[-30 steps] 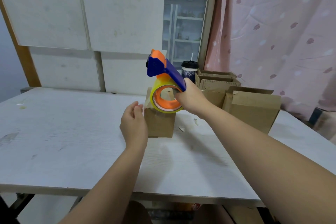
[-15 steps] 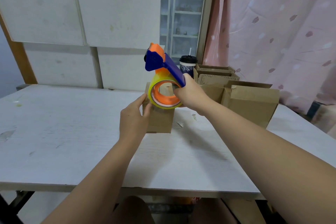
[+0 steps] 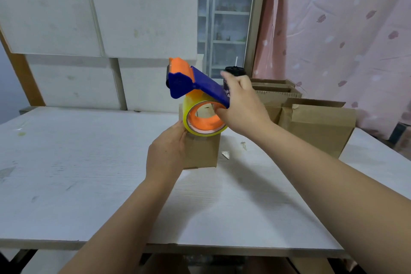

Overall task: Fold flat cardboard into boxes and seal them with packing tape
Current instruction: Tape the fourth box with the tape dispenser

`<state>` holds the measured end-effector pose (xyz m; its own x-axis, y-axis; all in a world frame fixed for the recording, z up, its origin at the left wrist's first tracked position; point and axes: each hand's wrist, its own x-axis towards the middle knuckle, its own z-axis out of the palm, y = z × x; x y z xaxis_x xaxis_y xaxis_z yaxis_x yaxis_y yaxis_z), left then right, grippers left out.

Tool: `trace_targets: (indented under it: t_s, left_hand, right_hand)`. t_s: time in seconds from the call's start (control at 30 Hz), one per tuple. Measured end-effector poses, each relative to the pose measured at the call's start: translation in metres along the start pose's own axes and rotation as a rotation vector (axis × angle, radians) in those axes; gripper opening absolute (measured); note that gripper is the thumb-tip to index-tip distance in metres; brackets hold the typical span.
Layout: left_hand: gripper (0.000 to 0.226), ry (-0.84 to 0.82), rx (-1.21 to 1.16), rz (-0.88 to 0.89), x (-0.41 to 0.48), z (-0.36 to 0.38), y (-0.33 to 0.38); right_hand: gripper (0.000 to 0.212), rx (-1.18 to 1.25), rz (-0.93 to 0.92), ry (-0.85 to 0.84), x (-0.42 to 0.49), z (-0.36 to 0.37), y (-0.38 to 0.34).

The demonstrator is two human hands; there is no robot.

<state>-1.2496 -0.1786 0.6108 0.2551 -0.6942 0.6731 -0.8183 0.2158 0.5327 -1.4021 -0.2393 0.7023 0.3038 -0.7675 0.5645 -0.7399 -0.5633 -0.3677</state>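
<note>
1. a wide white wood-grain table (image 3: 89,173) is carrying everything, and the work is sitting near its middle, straight ahead of the person.
2. a cluster of open-topped brown cardboard boxes (image 3: 320,127) is standing at the far right of the table, well apart from the hands, with a black lidded cup (image 3: 235,71) behind it.
3. a small brown cardboard box (image 3: 201,151) is standing upright between the two hands; its top is hiding under the tape roll, so whether the flaps are lying shut cannot be told.
4. a blue and orange tape dispenser with a yellowish roll (image 3: 200,95) is hanging just over that box, its long axis slanting from the right hand up and away to the left, with the orange head raised clear of the cardboard.
5. the right hand (image 3: 242,107) is gripping the dispenser's blue handle, fingers wrapping round it.
6. the left hand (image 3: 166,153) is bracing the box's left side, fingers lying fairly straight up to the top edge; it is the nearer hand, already touching the box.
7. judging from this, the next move is depending on tipping the head down onto the box top while the left hand is steadying it.
8. a small pale scrap (image 3: 225,154) is lying on the table just right of the box.
</note>
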Motion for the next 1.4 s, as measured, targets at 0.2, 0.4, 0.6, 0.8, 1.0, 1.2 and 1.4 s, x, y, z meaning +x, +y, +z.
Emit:
trace_targets:
  t_s: [0.2, 0.4, 0.6, 0.8, 1.0, 1.2, 1.4]
  left_hand:
    - [0.026, -0.013, 0.057, 0.045, -0.002, 0.002, -0.003]
    - [0.021, 0.095, 0.108, 0.242, -0.009, 0.008, -0.010]
    - [0.020, 0.087, 0.018, 0.140, -0.005, 0.012, -0.007]
    - [0.020, 0.099, -0.051, 0.129, -0.001, 0.013, -0.012]
    - [0.020, 0.136, -0.031, 0.206, -0.004, 0.013, -0.013]
    - [0.021, 0.130, -0.041, 0.212, -0.003, 0.014, -0.014]
    - [0.021, 0.117, -0.048, 0.208, -0.004, 0.016, -0.014]
  right_hand:
    - [0.075, -0.320, -0.258, 0.058, -0.002, -0.009, -0.010]
    - [0.056, -0.395, -0.239, -0.097, 0.007, -0.021, -0.018]
    - [0.034, -0.553, -0.260, -0.123, 0.011, -0.027, -0.030]
    - [0.043, -0.240, -0.121, -0.206, 0.017, -0.018, -0.020]
    - [0.043, 0.049, -0.051, -0.246, 0.011, -0.022, -0.006]
    - [0.043, -0.029, -0.126, -0.241, 0.013, -0.033, 0.005]
    - [0.047, -0.194, -0.244, -0.233, 0.016, -0.037, 0.004]
